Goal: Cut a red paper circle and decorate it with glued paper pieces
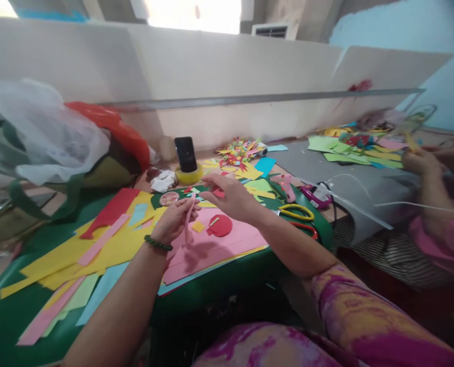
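Observation:
My left hand (175,219), with a green bead bracelet on its wrist, pinches a narrow pink paper strip (189,219) that hangs down over the sheets. To its right my right hand (229,193) hovers with fingers apart and holds nothing that I can see. Beneath both hands lies a stack of paper with a pink sheet (227,244) on top. A round red paper piece (221,226) and a small yellow paper piece (198,227) rest on that sheet. Left of the stack, yellow paper sheets (123,244) and a red sheet (112,209) overlap.
Yellow-handled scissors (297,212), red-handled scissors (305,229) and a pink glue gun (285,186) lie at the right. A phone (186,154) stands on a yellow tape roll (189,175). Bags (58,137) fill the back left. Another person's hand (421,160) works at the far right.

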`<state>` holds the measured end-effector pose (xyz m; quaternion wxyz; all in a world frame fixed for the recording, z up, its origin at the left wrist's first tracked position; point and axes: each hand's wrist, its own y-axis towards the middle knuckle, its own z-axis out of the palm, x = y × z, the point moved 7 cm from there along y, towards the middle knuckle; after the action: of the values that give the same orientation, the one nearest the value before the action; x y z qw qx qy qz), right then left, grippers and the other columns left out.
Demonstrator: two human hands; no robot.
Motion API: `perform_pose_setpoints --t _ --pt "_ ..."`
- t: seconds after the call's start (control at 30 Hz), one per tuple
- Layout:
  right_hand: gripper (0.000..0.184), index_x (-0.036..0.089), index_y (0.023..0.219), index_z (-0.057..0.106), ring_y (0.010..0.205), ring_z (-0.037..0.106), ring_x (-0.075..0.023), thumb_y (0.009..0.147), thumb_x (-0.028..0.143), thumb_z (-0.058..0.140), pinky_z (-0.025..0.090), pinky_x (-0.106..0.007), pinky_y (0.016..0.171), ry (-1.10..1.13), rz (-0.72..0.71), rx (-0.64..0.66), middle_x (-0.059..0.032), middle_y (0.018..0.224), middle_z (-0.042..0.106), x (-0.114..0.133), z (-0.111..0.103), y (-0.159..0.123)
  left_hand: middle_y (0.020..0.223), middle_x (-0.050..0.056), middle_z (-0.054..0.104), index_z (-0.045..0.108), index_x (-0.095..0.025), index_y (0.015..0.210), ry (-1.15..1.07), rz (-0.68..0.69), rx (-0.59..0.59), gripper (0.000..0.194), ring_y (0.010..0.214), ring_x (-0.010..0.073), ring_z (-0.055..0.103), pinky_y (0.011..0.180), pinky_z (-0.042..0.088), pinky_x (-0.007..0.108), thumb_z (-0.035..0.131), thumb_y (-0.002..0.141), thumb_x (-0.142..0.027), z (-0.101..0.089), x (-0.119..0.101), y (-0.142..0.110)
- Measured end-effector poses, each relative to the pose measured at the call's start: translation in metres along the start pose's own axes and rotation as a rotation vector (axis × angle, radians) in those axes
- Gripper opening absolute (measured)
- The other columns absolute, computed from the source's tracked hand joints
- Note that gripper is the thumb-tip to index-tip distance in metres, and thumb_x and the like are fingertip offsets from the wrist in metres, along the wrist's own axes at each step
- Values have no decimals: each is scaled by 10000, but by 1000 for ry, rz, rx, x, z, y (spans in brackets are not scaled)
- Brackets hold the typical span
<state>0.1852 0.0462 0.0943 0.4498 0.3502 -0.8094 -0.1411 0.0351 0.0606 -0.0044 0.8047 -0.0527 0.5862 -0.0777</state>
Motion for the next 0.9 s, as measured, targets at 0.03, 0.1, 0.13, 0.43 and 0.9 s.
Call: perform_pose_setpoints --t 0.03,0.1,0.13,0.43,0.9 --pt "228 159 1050 655 884 659 -175 898 317 593 493 -297 807 -86 -42 -9 -83 1019 710 13 -19 -10 572 -3 624 640 -106 718 -7 -1 -3 203 448 45 519 440 425 126 795 706 -236 -3 -1 1" --pt "197 183 1003 674 855 653 -163 940 286 519 472 -271 782 -244 -12 2 -51 947 722 20 -53 -32 531 -23 582 637 -107 721 -22 -6 -8 205 422 32 472 397 369 109 802 684 -224 -5 -4 2" --pt "200 187 974 682 822 649 -161 944 275 505 459 -259 743 -337 54 19 -45 908 725 13 -68 -44 511 -33 560 631 -111 714 -27 -11 -9 210 406 28 446 377 340 105 804 674 -223 -6 -5 2" --pt "191 161 982 682 875 628 -206 916 216 512 427 -274 708 -733 601 320 -99 1000 690 -101 -77 -143 492 -74 471 643 -109 778 13 -43 33 410 365 -9 314 331 199 83 886 526 -322 2 -3 -1" --pt "228 118 1084 590 951 624 -261 904 148 453 425 -318 740 -902 414 457 -154 1055 658 -93 -37 -96 562 -53 520 661 -118 792 141 -14 114 435 403 4 358 370 222 140 864 588 -445 9 0 -6"
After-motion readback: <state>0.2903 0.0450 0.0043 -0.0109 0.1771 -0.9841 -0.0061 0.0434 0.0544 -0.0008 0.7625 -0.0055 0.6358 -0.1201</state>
